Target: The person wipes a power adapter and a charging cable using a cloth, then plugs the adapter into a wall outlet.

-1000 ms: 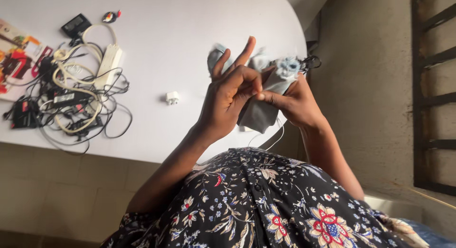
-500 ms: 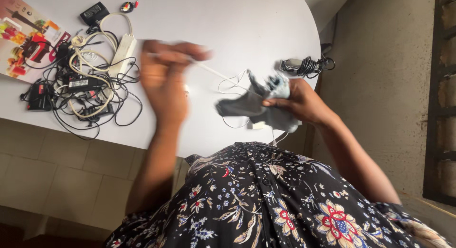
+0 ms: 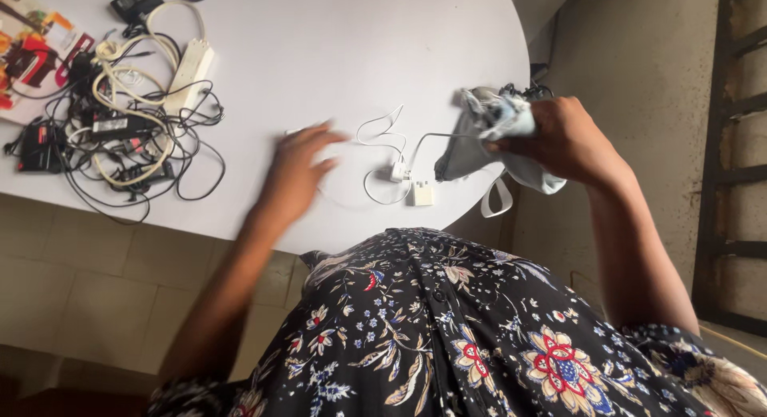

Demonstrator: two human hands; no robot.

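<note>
My right hand (image 3: pixel 563 137) grips a grey cloth pouch (image 3: pixel 479 137) held above the right edge of the white table (image 3: pixel 343 49). A thin white cable (image 3: pixel 382 137) lies curled on the table and runs towards the pouch, next to two small white plug adapters (image 3: pixel 422 193). My left hand (image 3: pixel 297 173) is blurred, low over the table just left of the cable, fingers spread and holding nothing that I can see.
A tangle of black and cream cables with a white power strip (image 3: pixel 190 69) and black adapters (image 3: pixel 120 129) lies at the table's left. A colourful printed box (image 3: pixel 24 45) sits at the far left. A rough wall and dark grille (image 3: pixel 739 145) stand at the right.
My left hand pulled the white cable out of the pouch, then dropped to the table, leaving the cable lying there. My right hand lifted the pouch to the right.
</note>
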